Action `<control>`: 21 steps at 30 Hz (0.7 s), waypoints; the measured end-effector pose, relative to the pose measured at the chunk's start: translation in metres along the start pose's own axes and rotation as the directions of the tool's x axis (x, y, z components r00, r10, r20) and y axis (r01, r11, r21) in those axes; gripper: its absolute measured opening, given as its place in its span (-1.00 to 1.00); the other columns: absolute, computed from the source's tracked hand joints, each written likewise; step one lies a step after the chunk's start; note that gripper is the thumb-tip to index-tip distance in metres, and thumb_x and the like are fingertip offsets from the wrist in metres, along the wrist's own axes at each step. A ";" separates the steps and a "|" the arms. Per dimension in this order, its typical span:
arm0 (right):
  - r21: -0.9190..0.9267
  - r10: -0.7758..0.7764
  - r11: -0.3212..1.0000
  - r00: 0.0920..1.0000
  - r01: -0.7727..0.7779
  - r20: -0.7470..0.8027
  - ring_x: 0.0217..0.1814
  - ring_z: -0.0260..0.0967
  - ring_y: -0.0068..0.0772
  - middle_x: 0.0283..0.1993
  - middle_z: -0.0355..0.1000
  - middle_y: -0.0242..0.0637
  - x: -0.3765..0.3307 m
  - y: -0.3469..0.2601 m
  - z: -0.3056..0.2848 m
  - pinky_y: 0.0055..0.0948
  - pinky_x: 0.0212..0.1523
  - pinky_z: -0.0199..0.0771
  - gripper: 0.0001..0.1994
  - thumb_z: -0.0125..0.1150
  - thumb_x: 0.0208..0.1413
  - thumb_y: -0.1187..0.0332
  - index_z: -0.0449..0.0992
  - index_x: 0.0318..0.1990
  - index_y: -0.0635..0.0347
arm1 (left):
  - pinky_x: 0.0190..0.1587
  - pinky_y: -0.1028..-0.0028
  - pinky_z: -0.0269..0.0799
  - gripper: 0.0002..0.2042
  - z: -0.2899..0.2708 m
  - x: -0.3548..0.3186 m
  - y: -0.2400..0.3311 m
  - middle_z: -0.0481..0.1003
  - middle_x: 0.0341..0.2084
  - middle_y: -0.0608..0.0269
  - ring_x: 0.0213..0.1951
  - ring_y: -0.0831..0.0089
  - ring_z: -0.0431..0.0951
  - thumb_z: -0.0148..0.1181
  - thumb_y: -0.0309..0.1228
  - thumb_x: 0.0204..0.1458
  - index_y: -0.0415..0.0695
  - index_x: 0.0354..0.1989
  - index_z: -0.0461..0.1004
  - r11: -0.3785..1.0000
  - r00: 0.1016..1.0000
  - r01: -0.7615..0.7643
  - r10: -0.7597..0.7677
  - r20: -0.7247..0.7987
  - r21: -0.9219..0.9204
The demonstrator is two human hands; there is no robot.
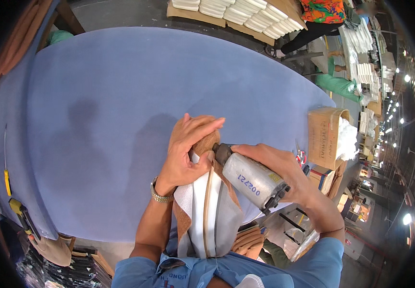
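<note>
Though thumb [200, 167] apart, left fingers [199, 126] around brown fabric [207, 142]

I'd call this a factory workshop, and a big one. On my right, rows of lamps [406, 220] run down a long, dim hall. Flat white pieces [246, 14] sit in piled-up quantity on the far side of the broad blue worktop [97, 72], with a green sack [339, 86] and more stacks farther along. I also have a carton [322, 137] of white stuff, a screwdriver [7, 182] at far left, a heavy metal tool [251, 177] in use, and another person [323, 12] near the piles.
</note>
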State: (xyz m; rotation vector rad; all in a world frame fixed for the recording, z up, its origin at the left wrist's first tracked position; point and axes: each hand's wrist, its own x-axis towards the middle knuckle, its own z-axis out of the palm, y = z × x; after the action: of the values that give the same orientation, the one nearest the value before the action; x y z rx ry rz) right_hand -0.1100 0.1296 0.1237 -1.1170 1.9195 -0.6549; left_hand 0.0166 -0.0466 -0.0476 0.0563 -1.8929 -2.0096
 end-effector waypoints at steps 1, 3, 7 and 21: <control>-0.005 -0.013 1.000 1.000 0.013 0.005 0.11 0.55 0.09 0.17 0.52 -0.07 0.002 0.001 0.001 -0.16 0.13 0.55 -0.06 0.58 -0.28 0.40 0.34 0.41 0.13 | 0.49 -0.18 -0.17 -0.34 0.000 0.000 0.000 0.55 0.07 0.16 0.22 0.14 0.48 0.21 -0.43 -0.11 -0.03 0.33 0.48 1.000 1.000 0.004 -0.003 0.003 -0.021; 0.005 0.035 0.999 0.999 -0.035 -0.022 0.14 0.54 0.11 0.18 0.52 -0.06 0.002 -0.002 0.002 -0.16 0.14 0.55 -0.09 0.57 -0.27 0.41 0.36 0.39 0.14 | 0.51 -0.19 -0.23 -0.33 0.001 0.000 -0.001 0.54 0.10 0.15 0.25 0.14 0.45 0.20 -0.45 -0.08 -0.04 0.35 0.47 0.999 1.000 0.009 -0.009 0.008 -0.042; 0.016 0.127 0.992 0.992 -0.126 -0.020 0.20 0.53 0.11 0.20 0.51 -0.06 0.006 -0.004 -0.001 -0.16 0.15 0.55 -0.14 0.55 -0.23 0.39 0.37 0.37 0.13 | 0.51 -0.18 -0.24 -0.36 0.007 0.001 -0.004 0.53 0.14 0.07 0.28 0.11 0.44 0.17 -0.30 -0.01 -0.09 0.36 0.45 1.000 1.000 0.021 -0.021 0.006 -0.021; -0.185 0.142 0.973 0.989 -0.135 0.027 -0.04 0.54 0.02 0.07 0.53 0.00 0.018 -0.008 -0.006 -0.20 -0.02 0.56 -0.17 0.53 -0.16 0.24 0.39 0.36 0.24 | 0.51 -0.19 -0.33 -0.16 0.017 0.001 -0.011 0.50 0.13 0.02 0.29 0.12 0.42 0.06 -0.29 -0.25 -0.21 0.41 0.38 1.000 1.000 0.019 -0.019 0.001 -0.023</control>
State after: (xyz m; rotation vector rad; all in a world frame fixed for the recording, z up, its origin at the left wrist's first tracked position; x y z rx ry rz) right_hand -0.1166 0.1102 0.1261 -1.0869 2.0330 -0.3824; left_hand 0.0082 -0.0304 -0.0564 0.0675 -1.8755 -2.0437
